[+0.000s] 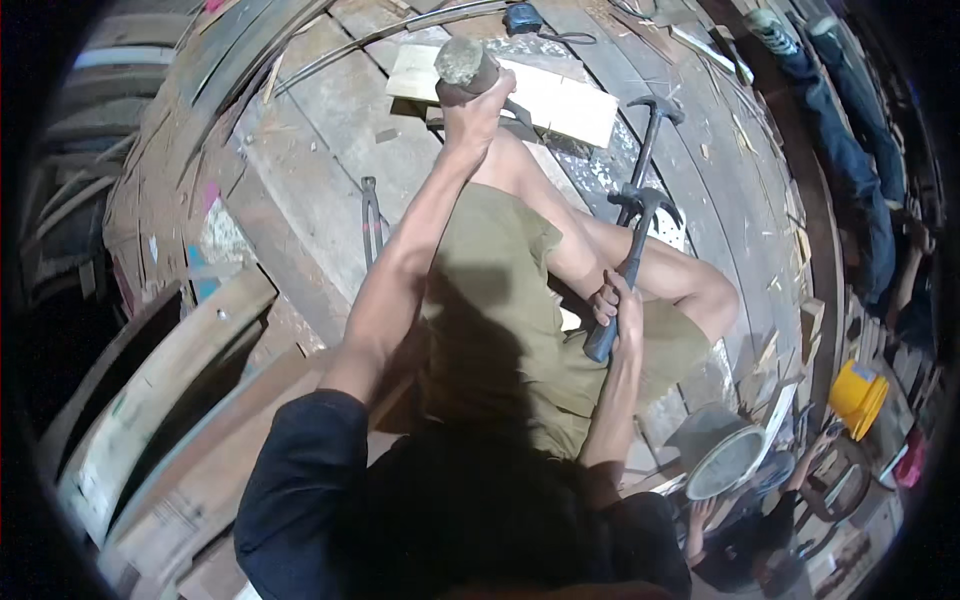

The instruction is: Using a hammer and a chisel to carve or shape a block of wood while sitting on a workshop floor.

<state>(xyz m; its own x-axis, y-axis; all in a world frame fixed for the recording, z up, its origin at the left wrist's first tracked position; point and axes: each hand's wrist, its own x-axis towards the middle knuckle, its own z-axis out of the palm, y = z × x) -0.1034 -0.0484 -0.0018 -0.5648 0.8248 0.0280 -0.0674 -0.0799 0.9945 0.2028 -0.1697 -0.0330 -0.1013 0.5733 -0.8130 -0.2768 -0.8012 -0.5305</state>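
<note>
My left hand (475,115) is closed around a thick round block (460,62) with a rough, pale end; its lower part is hidden by my fingers. It is held above a pale plank (565,98) on the floor. Over my bent leg, my right hand (622,308) grips the dark handle of a claw hammer (634,240), whose head points away from me. Just beyond that head, another hammer (652,135) lies on the boards. Pincers (371,220) with their jaws pointing away lie left of my leg.
A tape measure (522,18) lies at the far side. Curved timbers (165,385) are stacked at left. A grey bucket (725,462) and a yellow container (858,398) stand at lower right, near another person (745,545). Someone's jeans (855,150) show at far right.
</note>
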